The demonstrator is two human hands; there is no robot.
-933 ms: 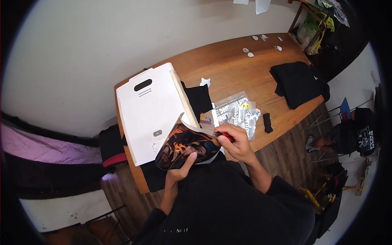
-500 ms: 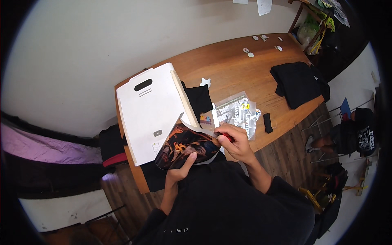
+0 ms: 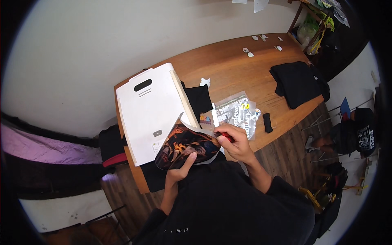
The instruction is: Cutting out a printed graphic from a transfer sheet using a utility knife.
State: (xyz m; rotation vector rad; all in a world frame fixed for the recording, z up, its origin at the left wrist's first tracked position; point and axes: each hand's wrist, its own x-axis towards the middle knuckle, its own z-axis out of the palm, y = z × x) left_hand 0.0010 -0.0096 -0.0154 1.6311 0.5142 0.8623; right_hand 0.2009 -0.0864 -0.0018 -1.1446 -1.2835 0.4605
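Over the tabletop's (image 3: 228, 61) near edge, the left hand (image 3: 179, 169) pinches a curled printed sheet (image 3: 183, 145) from below; the right hand (image 3: 237, 141) closes on a red-handled tool (image 3: 226, 136) at its right edge, beside the white heat press (image 3: 149, 110).

Printed sheet (image 3: 184, 145): glossy, dark with orange-red flame-like artwork, white on the back, curled into an arch with its top edge lifting up and away. It sits above the near table edge, just in front of the white flat press. Red-handled tool (image 3: 227, 137): small, mostly hidden, at the sheet's right edge.
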